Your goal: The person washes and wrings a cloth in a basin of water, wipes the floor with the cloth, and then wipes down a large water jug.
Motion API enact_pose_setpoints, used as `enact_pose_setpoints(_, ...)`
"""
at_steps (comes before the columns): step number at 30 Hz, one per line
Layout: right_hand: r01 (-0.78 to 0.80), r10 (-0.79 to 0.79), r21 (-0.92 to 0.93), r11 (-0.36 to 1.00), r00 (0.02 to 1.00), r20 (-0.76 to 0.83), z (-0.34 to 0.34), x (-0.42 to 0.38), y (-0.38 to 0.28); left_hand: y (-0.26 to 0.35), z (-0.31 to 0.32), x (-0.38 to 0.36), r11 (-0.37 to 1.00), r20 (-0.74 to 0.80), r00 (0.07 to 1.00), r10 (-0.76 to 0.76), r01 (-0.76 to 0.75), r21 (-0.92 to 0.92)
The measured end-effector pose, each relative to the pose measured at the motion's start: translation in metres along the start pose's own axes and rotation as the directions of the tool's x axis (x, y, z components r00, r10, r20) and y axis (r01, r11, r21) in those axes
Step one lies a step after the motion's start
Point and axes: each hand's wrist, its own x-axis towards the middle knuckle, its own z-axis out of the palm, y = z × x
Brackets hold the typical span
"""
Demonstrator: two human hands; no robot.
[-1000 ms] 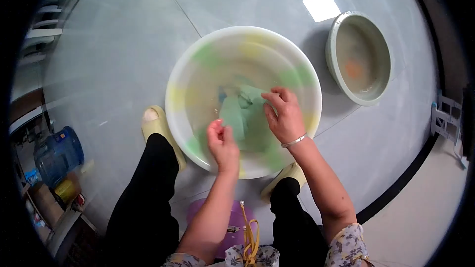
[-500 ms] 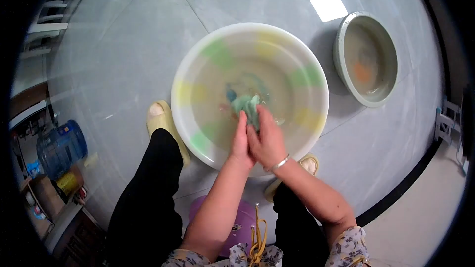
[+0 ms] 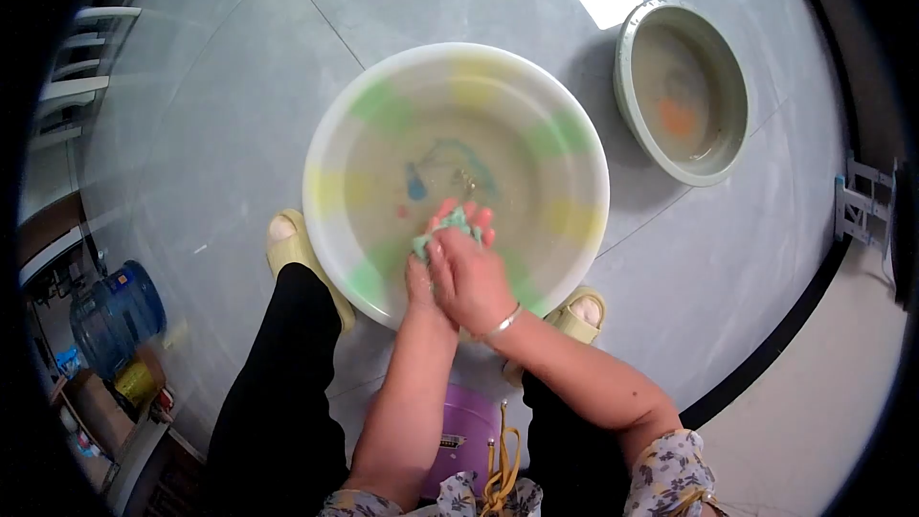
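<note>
A large white basin (image 3: 321,139) with green and yellow patches holds cloudy water, and a blue pattern shows on its bottom. Over its near side, a small wet pale green cloth (image 3: 454,221) is bunched between my two hands. My left hand (image 3: 419,283) lies underneath, its fingertips showing past the cloth. From above, my right hand (image 3: 473,278), with a silver bangle at the wrist, is closed and presses on the cloth. Part of the cloth is hidden under my right fingers.
A grey-green basin (image 3: 627,86) with murky water and an orange patch stands at the right. My slippered feet flank the white basin. Behind it, near me, is a purple plastic stool or bucket (image 3: 459,431). A blue water bottle (image 3: 120,306) is at the left.
Both hands have drawn back slightly toward me and to the left with the cloth. The cloth is more tightly bunched, and left fingertips now show beyond it. The view has shifted a little.
</note>
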Motion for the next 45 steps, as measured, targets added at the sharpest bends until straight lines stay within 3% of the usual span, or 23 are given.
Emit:
enact_pose_setpoints(1, 0.154, -0.166, -0.122, 0.981, 0.982, -0.094, 0.002, 0.012, 0.010, -0.001, -0.006, 0.000, 1.000, -0.002, 1.000, 0.000, 0.000, 0.001)
enact_pose_setpoints(5, 0.136, -0.157, -0.164, 0.977, 0.980, -0.126, 0.015, 0.023, 0.017, -0.004, -0.033, 0.017, 0.968, 0.204, 0.957, -0.207, 0.231, -0.097)
enact_pose_setpoints(6, 0.123, -0.151, -0.205, 0.971, 0.980, -0.131, 0.019, 0.027, 0.017, 0.012, -0.007, -0.003, 0.999, -0.149, 0.989, -0.011, 0.016, 0.035)
enact_pose_setpoints(10, -0.013, -0.010, -0.288, 0.958, 0.997, -0.079, 0.021, 0.055, 0.035, 0.008, 0.014, -0.008, 0.989, -0.114, 0.993, 0.032, -0.015, 0.149)
enact_pose_setpoints(12, -0.099, 0.044, -0.384, 0.918, 0.988, -0.148, 0.020, 0.065, 0.044, 0.011, -0.005, -0.005, 0.977, -0.169, 0.981, -0.094, 0.124, 0.172)
enact_pose_setpoints(15, -0.201, 0.142, -0.389, 0.899, 0.974, -0.176, 0.005, 0.072, 0.052, 0.009, -0.014, 0.001, 0.962, -0.036, 0.999, -0.022, 0.031, 0.270)
enact_pose_setpoints(18, -0.187, 0.071, -0.515, 0.836, 0.969, -0.236, 0.004, 0.070, 0.069, 0.009, -0.010, -0.006, 0.914, -0.034, 0.991, 0.128, -0.105, 0.391)
enact_pose_setpoints(20, -0.230, 0.119, -0.500, 0.835, 0.963, -0.243, -0.002, 0.069, 0.064, 0.009, 0.008, -0.011, 0.895, -0.340, 0.915, 0.217, -0.048, 0.444)
enact_pose_setpoints(22, -0.281, 0.171, -0.486, 0.828, 0.951, -0.258, -0.006, 0.068, 0.055, 0.008, 0.012, -0.012, 0.903, -0.370, 0.906, 0.206, -0.030, 0.429)
enact_pose_setpoints(23, -0.385, 0.299, -0.339, 0.858, 0.912, -0.280, -0.003, 0.065, 0.049, 0.007, 0.009, -0.012, 0.914, -0.400, 0.895, 0.197, -0.020, 0.405)
enact_pose_setpoints(24, -0.479, 0.421, -0.183, 0.858, 0.862, -0.282, 0.003, 0.062, 0.047, 0.009, -0.004, -0.006, 0.911, -0.394, 0.900, 0.185, -0.007, 0.412)
enact_pose_setpoints(26, -0.372, 0.356, -0.041, 0.927, 0.910, -0.212, 0.010, 0.047, 0.041, 0.014, -0.036, 0.010, 0.982, -0.142, 0.981, -0.130, 0.147, 0.116)
enact_pose_setpoints(29, -0.213, 0.208, -0.073, 0.974, 0.976, -0.066, 0.008, 0.017, 0.002, 0.014, -0.015, 0.005, 0.983, -0.018, 0.991, -0.132, 0.134, 0.127)
enact_pose_setpoints(30, -0.217, 0.212, -0.072, 0.974, 0.975, -0.068, 0.011, 0.008, -0.003, 0.016, -0.014, 0.004, 0.985, 0.031, 0.991, -0.132, 0.128, 0.113)
enact_pose_setpoints(32, 0.009, -0.023, -0.119, 0.993, 0.993, -0.117, 0.031, -0.006, 0.000, 0.018, -0.023, 0.005, 0.990, 0.119, 0.985, -0.122, 0.112, 0.088)
enact_pose_setpoints(33, 0.042, -0.044, -0.021, 0.999, 0.989, -0.140, 0.026, -0.011, -0.009, 0.018, -0.025, 0.004, 0.992, 0.159, 0.981, -0.109, 0.098, 0.077)
enact_pose_setpoints(36, 0.120, -0.128, -0.055, 0.991, 0.977, -0.173, 0.028, -0.024, -0.020, 0.011, -0.040, 0.001, 0.998, 0.263, 0.964, 0.023, -0.037, 0.049)
enact_pose_setpoints(37, 0.175, -0.197, -0.112, 0.978, 0.953, -0.232, 0.031, -0.028, -0.020, 0.006, -0.034, -0.002, 0.991, 0.254, 0.963, 0.091, -0.112, 0.068)
enact_pose_setpoints(38, 0.164, -0.153, 0.077, 0.983, 0.980, -0.129, 0.038, -0.032, -0.016, 0.005, -0.025, -0.009, 0.940, 0.017, 0.958, 0.285, -0.283, 0.188)
enact_pose_setpoints(40, 0.028, -0.047, 0.267, 0.963, 0.997, 0.065, 0.022, -0.038, -0.027, 0.005, -0.008, -0.005, 0.986, -0.072, 0.986, 0.150, -0.143, 0.089)
enact_pose_setpoints(42, 0.071, -0.078, 0.196, 0.978, 0.997, 0.030, 0.027, -0.035, -0.017, 0.020, -0.041, 0.010, 0.993, 0.228, 0.971, -0.069, 0.087, -0.073)
enact_pose_setpoints(43, 0.118, -0.121, 0.149, 0.982, 0.993, 0.012, 0.032, -0.030, -0.014, 0.021, -0.047, 0.017, 0.992, 0.236, 0.969, -0.077, 0.099, -0.079)
enact_pose_setpoints(45, 0.095, -0.097, 0.128, 0.987, 0.995, 0.013, 0.040, -0.021, -0.005, 0.024, -0.060, 0.032, 0.981, 0.254, 0.966, -0.035, -0.015, 0.191)
